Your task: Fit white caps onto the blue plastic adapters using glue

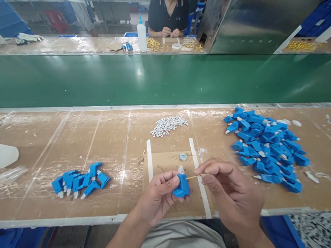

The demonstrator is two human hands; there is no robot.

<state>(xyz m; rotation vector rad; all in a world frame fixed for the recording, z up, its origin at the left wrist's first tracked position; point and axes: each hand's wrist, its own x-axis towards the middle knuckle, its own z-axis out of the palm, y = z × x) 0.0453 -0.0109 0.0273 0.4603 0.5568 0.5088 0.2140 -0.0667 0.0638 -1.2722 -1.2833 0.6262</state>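
Between thumb and fingers, my left hand [162, 193] grips a small blue plastic part with a whitish tip [183, 188], the tip pointing up. My right hand [233, 192] pinches a thin wooden toothpick [194, 176], whose far end meets or nearly meets the side of the blue part. Beneath both hands lies a cardboard sheet [161, 164] with white tape strips along its sides. On it, a blob of pale blue paste [183, 157] has another thin stick beside it. Behind the sheet is a heap of small grey-white pieces [168, 125].
A large pile of blue parts [266, 145] lies to the right, a smaller group [80, 180] to the left. A green conveyor belt [153, 79] runs across. Beyond it stand a white squeeze bottle [142, 36] and a person [168, 15] handling small items near gold-coloured pieces [153, 44].
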